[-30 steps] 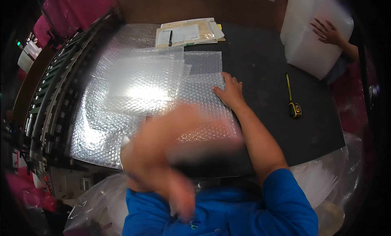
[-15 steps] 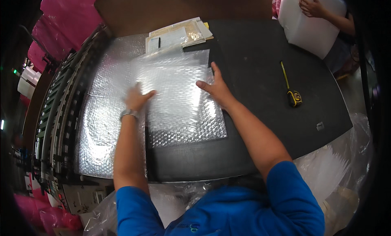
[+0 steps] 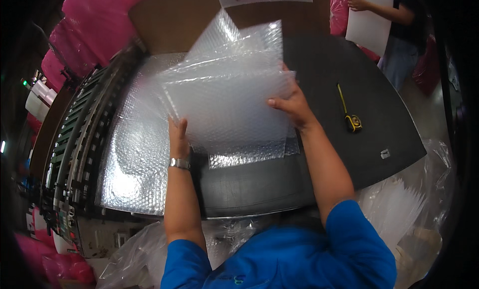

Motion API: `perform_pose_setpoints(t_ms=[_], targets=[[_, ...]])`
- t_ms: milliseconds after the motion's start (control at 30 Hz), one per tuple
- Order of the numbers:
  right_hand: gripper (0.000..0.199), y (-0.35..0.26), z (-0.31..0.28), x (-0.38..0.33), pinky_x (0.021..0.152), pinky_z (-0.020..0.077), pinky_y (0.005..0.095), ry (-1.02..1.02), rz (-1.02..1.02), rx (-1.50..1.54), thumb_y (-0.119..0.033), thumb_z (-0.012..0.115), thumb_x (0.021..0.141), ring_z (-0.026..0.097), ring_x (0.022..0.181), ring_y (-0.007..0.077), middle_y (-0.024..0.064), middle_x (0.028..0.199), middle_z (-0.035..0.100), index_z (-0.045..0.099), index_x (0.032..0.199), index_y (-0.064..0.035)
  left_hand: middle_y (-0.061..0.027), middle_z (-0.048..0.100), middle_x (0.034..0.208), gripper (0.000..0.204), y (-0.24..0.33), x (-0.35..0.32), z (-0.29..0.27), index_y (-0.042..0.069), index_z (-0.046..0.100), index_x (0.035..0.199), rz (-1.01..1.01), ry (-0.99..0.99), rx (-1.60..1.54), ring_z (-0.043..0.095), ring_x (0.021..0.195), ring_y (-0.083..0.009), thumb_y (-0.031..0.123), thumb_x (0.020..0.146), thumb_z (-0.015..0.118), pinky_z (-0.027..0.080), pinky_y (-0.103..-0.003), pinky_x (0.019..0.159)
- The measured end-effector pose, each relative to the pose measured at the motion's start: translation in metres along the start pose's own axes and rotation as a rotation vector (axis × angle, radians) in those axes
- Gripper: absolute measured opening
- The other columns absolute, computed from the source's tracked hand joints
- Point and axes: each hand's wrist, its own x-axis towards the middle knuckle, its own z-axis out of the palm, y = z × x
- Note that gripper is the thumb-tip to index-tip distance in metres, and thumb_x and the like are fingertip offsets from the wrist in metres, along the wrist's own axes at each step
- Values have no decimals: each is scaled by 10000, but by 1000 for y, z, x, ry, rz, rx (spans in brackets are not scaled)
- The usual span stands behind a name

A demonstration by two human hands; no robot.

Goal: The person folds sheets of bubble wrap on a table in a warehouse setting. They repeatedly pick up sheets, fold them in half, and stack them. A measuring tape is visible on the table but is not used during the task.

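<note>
A loose stack of clear bubble wrap sheets (image 3: 224, 107) is held up above the black table, its pieces fanned at different angles. My left hand (image 3: 179, 139), with a watch at the wrist, grips the lower left edge, thumb showing and the other fingers mostly hidden. On the right edge, my right hand (image 3: 295, 105) has its thumb on the front of the stack and fingers behind it. Beneath the stack, another bubble wrap piece (image 3: 244, 158) shows on the table. A long bubble wrap strip (image 3: 132, 174) lies left of my left hand.
The black table (image 3: 249, 189) carries a yellow and black tape measure (image 3: 353, 123) and a small clear scrap (image 3: 384, 153). A roller machine (image 3: 75, 134) borders the left side. Another person holds a white sheet (image 3: 368, 27) at the far right. Plastic bags (image 3: 394, 204) hang near the front.
Both hands have lifted the bubble wrap stack and moved right with it; its sheets now fan out more. The other person's white sheet has shifted and turned more upright.
</note>
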Motion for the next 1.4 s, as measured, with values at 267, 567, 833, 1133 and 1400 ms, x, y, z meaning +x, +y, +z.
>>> perform_pose_setpoints(t_ms=[267,567,833,1133,1400], targets=[[827,-37,-40,-24,938,324,306,-47,206,-96,-119,753,584,420,1096,184,51,1177,457,326,1290,-58,-159,366,1230,1186,19,-24,0,-29,148,1307,202,-57,99,362,1154,-266,724,513,607,337,-378,934],[769,-15,-21,-39,938,328,330,203,236,-88,-172,770,558,435,1083,224,90,1165,461,401,1219,-34,-146,275,1326,1220,35,-33,34,57,90,1357,317,-48,-145,288,1208,-257,707,486,646,287,-399,972],[862,-11,-35,-46,936,329,332,104,283,-137,-140,786,495,426,1097,229,87,1136,490,360,1236,-25,-111,496,1093,936,25,-35,14,-22,296,1233,-36,-333,111,510,980,-222,382,545,784,437,-332,825],[909,4,-51,-43,970,292,338,-30,373,-163,-159,790,489,395,1132,234,110,1172,457,322,1256,-24,-145,434,1158,840,34,-33,36,-3,285,1228,-121,-275,23,439,1072,-242,269,596,766,384,-343,891],[800,-37,-18,-34,934,332,334,117,213,-287,-81,761,524,437,1082,213,86,1131,477,364,1218,-39,-188,325,1278,1041,20,-29,44,-6,133,1318,131,-35,32,348,1172,-286,340,580,781,294,-386,974]])
